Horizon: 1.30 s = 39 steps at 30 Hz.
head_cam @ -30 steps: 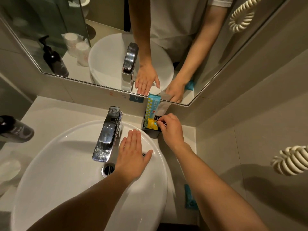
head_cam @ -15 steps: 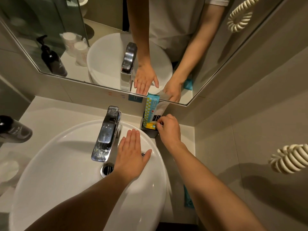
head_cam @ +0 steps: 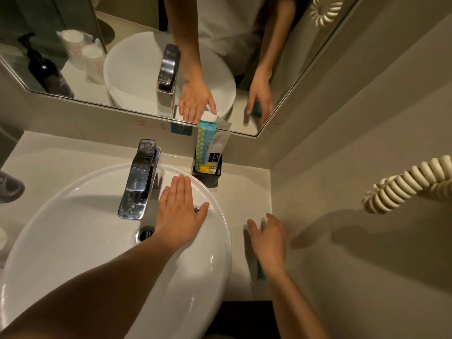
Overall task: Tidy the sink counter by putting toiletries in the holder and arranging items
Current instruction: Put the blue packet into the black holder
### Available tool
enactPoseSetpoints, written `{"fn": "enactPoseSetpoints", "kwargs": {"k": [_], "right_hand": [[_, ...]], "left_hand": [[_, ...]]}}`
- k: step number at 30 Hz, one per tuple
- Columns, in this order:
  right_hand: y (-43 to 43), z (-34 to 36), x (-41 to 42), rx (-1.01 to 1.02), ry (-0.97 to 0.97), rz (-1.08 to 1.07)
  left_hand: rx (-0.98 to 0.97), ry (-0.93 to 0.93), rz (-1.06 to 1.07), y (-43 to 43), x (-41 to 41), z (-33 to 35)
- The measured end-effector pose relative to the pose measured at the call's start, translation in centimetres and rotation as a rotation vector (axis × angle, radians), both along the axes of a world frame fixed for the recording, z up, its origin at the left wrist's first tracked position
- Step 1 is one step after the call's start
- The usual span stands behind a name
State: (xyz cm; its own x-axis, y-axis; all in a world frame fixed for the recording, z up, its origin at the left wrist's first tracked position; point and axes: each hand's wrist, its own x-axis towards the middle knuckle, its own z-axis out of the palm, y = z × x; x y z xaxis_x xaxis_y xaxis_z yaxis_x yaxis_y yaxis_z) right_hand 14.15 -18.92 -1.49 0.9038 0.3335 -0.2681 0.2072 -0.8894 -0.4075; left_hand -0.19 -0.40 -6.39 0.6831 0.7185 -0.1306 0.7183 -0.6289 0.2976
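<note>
A black holder (head_cam: 208, 177) stands on the counter against the wall, right of the faucet. Inside it are a blue dotted packet (head_cam: 203, 143), a white sachet (head_cam: 218, 149) and a yellow packet (head_cam: 208, 168). My left hand (head_cam: 179, 214) lies flat and open on the far rim of the white basin (head_cam: 73, 241). My right hand (head_cam: 267, 237) hovers with fingers spread over the narrow counter strip right of the basin. A teal packet (head_cam: 260, 271) lies on that strip, mostly hidden under my right wrist.
A chrome faucet (head_cam: 140, 178) rises at the back of the basin, above the drain (head_cam: 144, 234). A dark pump bottle (head_cam: 9, 187) sits at the left edge. A coiled cream cord (head_cam: 403, 183) hangs by the right wall. The mirror (head_cam: 137, 69) reflects cups and a bottle.
My right hand let go of the packets in the holder and pulled back toward me, down over the teal packet. The left hand stayed on the basin rim.
</note>
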Motion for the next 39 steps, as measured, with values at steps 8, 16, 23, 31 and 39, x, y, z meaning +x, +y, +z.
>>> {"fn": "enactPoseSetpoints", "kwargs": {"k": [8,16,23,31,39], "right_hand": [[-4.4,-2.1,-3.4,-0.101,0.154,-0.131],[-5.3,-2.6,-4.6,-0.154,0.112,-0.131],[-5.1,-2.6,-4.8,-0.111,0.213,-0.164],[-5.0,-2.1,-4.0,0.098,0.366,-0.324],[-3.1,-0.5,-2.1,0.292,0.337,-0.332]], "left_hand": [[0.005,-0.006,0.000,0.2,0.0,0.1],[-0.007,0.006,-0.015,0.3,0.0,-0.3],[-0.005,-0.006,-0.013,0.2,0.0,0.0],[-0.002,-0.008,-0.019,0.4,0.0,-0.4],[-0.008,-0.004,-0.022,0.5,-0.1,-0.5]]}}
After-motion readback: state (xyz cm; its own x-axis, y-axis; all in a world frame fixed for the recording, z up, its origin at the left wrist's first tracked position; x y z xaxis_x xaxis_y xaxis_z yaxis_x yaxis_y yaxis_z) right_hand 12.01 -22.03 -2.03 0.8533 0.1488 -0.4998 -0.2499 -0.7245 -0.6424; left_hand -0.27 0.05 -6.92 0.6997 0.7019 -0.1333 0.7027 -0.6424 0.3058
